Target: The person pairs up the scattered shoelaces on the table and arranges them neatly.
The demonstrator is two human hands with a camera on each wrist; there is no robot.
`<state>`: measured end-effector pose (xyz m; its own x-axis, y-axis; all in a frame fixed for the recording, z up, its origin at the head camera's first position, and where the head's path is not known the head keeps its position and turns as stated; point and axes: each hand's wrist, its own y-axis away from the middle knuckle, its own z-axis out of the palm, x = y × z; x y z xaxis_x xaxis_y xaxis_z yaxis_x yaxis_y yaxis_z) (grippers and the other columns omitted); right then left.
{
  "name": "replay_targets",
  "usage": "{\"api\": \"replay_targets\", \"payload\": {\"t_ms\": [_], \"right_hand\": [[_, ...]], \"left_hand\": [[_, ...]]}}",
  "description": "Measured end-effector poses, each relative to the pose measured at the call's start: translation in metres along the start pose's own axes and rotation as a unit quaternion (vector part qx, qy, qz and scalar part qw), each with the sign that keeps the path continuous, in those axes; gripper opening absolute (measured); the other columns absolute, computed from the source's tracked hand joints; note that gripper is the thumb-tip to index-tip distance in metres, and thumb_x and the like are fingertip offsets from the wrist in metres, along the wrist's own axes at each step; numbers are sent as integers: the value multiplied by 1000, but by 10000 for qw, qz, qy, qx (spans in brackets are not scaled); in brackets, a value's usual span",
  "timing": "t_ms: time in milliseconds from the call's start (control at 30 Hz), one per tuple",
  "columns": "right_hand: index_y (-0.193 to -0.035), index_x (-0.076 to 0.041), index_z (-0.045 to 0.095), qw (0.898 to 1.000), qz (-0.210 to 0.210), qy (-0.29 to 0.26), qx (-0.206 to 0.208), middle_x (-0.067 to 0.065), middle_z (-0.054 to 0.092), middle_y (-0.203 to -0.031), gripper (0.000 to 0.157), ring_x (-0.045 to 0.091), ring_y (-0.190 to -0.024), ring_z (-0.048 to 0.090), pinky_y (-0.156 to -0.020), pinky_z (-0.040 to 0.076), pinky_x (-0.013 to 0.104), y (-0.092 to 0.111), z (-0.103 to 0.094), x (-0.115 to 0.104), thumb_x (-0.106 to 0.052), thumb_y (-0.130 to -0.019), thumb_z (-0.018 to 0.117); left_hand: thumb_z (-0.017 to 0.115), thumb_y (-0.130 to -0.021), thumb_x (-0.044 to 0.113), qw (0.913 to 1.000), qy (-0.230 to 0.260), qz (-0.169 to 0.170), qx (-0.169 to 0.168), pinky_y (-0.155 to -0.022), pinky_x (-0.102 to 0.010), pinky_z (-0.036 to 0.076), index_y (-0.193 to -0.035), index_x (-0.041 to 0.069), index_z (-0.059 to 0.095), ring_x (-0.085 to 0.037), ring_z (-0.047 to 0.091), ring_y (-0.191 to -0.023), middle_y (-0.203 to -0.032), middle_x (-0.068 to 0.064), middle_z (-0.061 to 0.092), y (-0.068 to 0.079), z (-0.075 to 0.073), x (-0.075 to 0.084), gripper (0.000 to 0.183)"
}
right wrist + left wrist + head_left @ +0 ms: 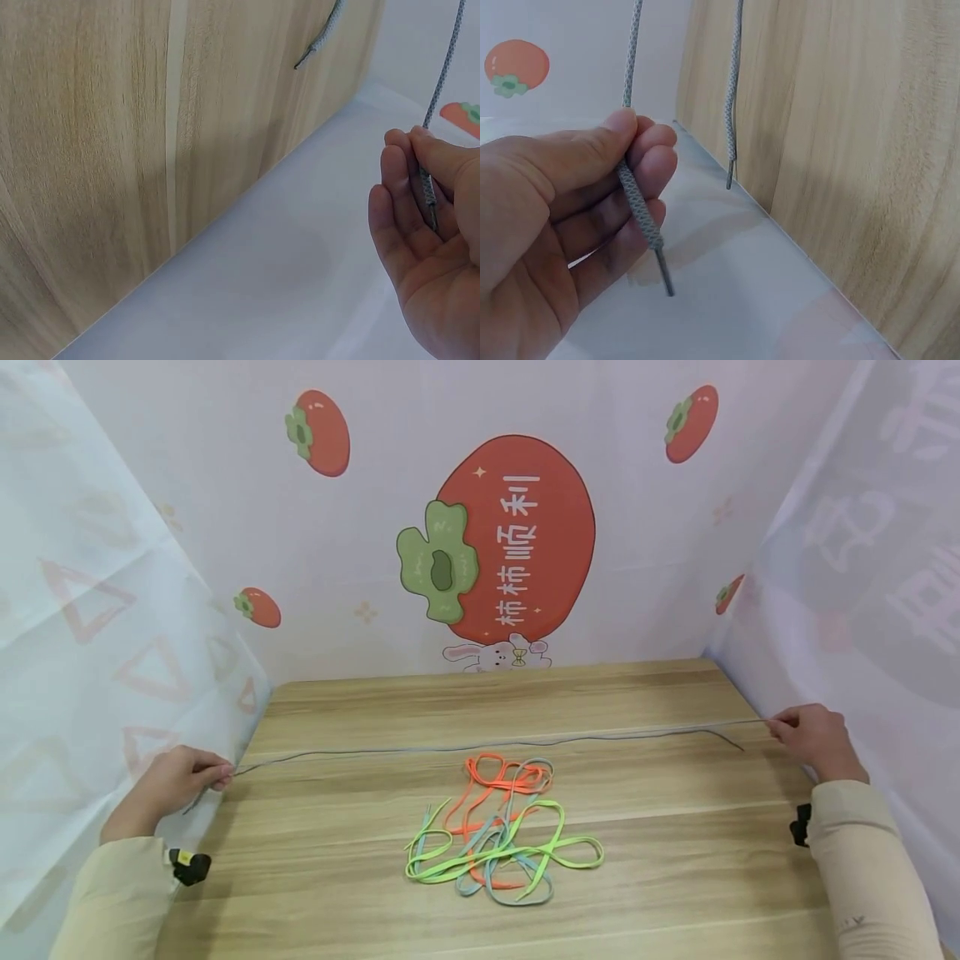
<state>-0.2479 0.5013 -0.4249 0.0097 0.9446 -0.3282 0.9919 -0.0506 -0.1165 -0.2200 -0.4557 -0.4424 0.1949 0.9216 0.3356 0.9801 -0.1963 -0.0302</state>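
A thin grey shoelace (638, 202) is stretched nearly straight across the table between the two hands. My left hand (182, 778), at the table's left edge, pinches it near one end between thumb and fingertips; the tipped end hangs below the fingers. Out at the right edge, my right hand (816, 742) pinches the other end, its tip lying against the palm in the right wrist view. A second grey shoelace (732, 105) lies along the tabletop close beside the taut one. One tip of it reaches the left edge near the left hand; the other bends toward the front.
Mid-table lies a loose tangle of an orange shoelace (517, 790), a yellow-green shoelace (581, 866) and a pale blue-grey shoelace (517, 903). White printed cloth (637, 568) walls the wooden table (675, 877) at the back and both sides.
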Motion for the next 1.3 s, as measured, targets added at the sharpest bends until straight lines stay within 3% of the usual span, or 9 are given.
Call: {"api": "replay_targets", "payload": {"t_ms": [233,433,533,767,1033,1133,1300], "right_hand": [[-110,15,73,9997,185,-108,-73,25,77,-91,30,39,-77,71,-66,57,53,0,0,5,-13,-105,63],[-101,14,75,9999,-85,-5,132,24,76,-85,24,28,-68,67,-60,51,36,-6,3,3,-9,-102,67],[-102,13,76,9998,-78,-1,173,27,76,-89,25,37,-74,68,-61,52,40,-11,3,2,-10,-102,66],[-102,15,74,9998,-63,17,213,32,74,-93,27,52,-81,68,-66,55,58,-21,2,-5,-10,-102,64],[-101,11,76,9993,259,-161,224,27,75,-87,31,40,-72,66,-55,46,35,-31,9,-14,-17,-100,65],[-95,11,76,9995,247,-126,180,22,74,-78,32,39,-68,64,-53,46,38,-33,13,-17,-19,-100,68],[-81,7,75,9993,321,-43,173,22,70,-73,31,38,-65,60,-54,48,45,-35,18,-23,-19,-98,71]], "left_hand": [[71,-102,14,9997,-163,-145,82,-65,-26,48,-90,6,83,2,61,-69,-76,4,78,-7,-1,3,18],[69,-102,12,9989,-265,-357,141,-64,-33,43,-85,6,81,-12,57,-68,-74,0,76,-16,-2,15,22],[68,-102,11,9983,-240,-478,214,-63,-33,41,-82,6,80,-16,52,-66,-74,-3,75,-22,-3,19,23],[69,-100,14,9958,-247,-835,293,-57,-32,44,-89,1,82,-19,59,-64,-79,-11,78,-36,-2,18,22],[73,-97,16,9917,-307,-1112,567,-55,-42,50,-89,1,81,-30,64,-67,-83,-18,77,-49,4,20,18],[74,-96,16,9903,-329,-1153,707,-54,-48,52,-89,2,81,-37,67,-69,-84,-21,76,-53,8,22,17],[73,-97,16,9895,-419,-1138,784,-51,-49,50,-91,0,80,-38,66,-67,-87,-24,75,-59,16,25,18]]}}
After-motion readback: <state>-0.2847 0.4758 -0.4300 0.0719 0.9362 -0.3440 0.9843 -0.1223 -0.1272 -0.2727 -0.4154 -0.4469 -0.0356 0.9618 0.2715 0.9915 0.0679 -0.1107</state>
